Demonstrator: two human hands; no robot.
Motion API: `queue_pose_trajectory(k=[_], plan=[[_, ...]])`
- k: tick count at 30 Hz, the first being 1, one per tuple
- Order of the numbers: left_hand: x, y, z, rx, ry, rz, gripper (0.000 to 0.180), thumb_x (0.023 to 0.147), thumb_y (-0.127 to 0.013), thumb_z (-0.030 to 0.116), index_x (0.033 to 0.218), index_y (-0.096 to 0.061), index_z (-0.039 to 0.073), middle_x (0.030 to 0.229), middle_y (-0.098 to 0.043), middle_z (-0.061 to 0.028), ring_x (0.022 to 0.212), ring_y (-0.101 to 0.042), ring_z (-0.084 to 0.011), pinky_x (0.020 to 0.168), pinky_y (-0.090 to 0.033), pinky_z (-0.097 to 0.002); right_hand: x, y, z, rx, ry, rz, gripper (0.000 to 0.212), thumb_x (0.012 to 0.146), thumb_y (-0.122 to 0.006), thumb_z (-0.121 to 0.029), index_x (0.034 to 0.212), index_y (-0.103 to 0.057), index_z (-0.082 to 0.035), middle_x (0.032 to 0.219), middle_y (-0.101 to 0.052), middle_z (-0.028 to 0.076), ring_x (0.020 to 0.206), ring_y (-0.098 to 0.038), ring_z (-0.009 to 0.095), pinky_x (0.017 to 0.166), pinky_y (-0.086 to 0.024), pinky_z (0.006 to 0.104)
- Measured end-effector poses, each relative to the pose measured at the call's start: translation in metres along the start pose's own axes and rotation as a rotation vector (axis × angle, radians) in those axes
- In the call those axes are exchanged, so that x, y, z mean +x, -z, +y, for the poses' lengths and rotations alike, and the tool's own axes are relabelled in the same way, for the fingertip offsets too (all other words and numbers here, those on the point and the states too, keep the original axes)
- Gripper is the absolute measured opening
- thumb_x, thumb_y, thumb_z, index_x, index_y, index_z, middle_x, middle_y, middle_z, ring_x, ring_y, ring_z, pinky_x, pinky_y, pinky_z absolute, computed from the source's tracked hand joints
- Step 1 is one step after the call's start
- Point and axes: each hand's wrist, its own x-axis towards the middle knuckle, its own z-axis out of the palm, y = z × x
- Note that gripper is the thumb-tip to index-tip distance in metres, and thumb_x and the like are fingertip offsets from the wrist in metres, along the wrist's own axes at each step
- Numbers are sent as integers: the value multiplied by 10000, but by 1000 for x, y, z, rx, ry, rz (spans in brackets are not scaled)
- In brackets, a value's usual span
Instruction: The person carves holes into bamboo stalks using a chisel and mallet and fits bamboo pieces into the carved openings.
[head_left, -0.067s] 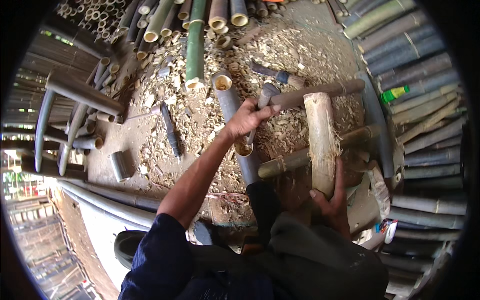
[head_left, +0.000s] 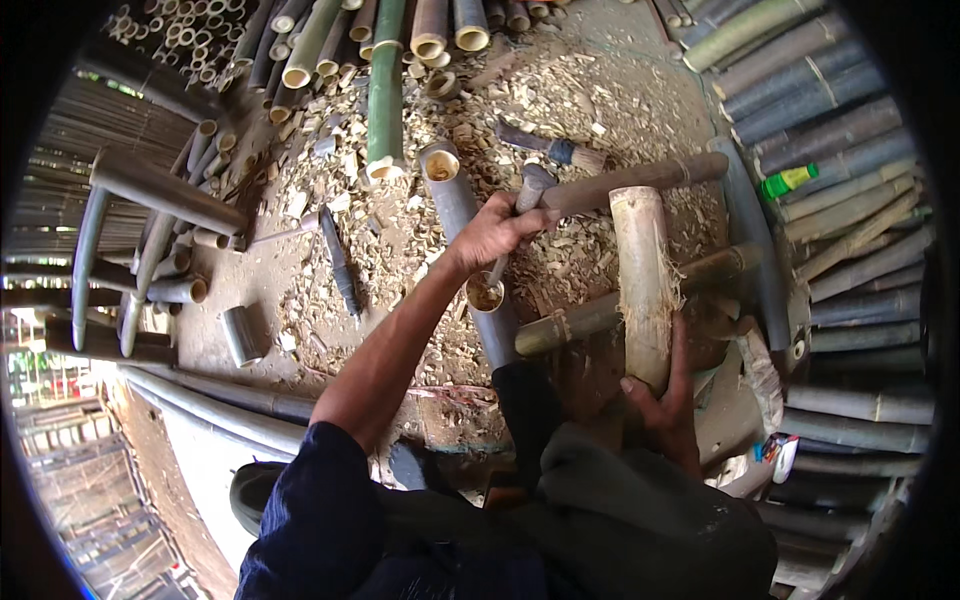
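My left hand (head_left: 492, 238) is closed around a chisel (head_left: 535, 185), whose upper end sticks out above the fist. Its lower end slants down to a hole cut in a dark bamboo pole (head_left: 458, 212); how deep the tip sits is hard to make out. A second hole shows near the pole's far end. In my right hand (head_left: 667, 405) is a thick, pale wooden club (head_left: 643, 275), gripped near its lower end. Frayed fibres hang from the club's side, and it is held apart from the chisel.
Wood chips (head_left: 390, 270) cover the ground. A green bamboo pole (head_left: 385, 110) lies ahead, a brush (head_left: 560, 150) beyond my left hand. Brown bamboo (head_left: 650, 183) and a crosspiece (head_left: 620, 312) lie behind the club. Stacked poles (head_left: 830, 90) line the right; a bamboo stand (head_left: 170, 190) is left.
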Motion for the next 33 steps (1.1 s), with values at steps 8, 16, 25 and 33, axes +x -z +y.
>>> queue_pose_trajectory(k=[8,16,25,33], plan=[[39,-5,-21,535,194,-233,416,923,-763,425,732,-686,64,663,-636,-4,599,-560,-115,570,-438,-318,17,18,42,-82,64,104,977,861,-711,-149,1645,-145,-6,1621,-312,259,1471,-371,313,1208,-309,419],[35,-6,-10,346,343,-319,324,900,-770,356,757,-700,73,618,-588,14,572,-554,-96,546,-441,-293,75,4,-3,190,94,228,1068,836,-768,-146,1642,-84,4,1603,-325,256,1455,-381,349,1197,-341,442],[17,10,-12,263,217,-358,228,879,-762,285,916,-726,63,715,-635,-7,620,-570,-89,548,-460,-254,98,5,-59,-132,301,-252,1064,791,-774,-137,1648,-151,-36,1643,-327,240,1469,-408,300,1207,-334,419],[-29,24,6,104,172,-288,569,886,-795,160,1378,-552,9,1100,-736,-119,949,-723,-180,917,-581,-334,110,-10,-89,-308,341,-448,1043,789,-768,-99,1645,-175,-48,1646,-324,234,1525,-334,368,1241,-292,422]])
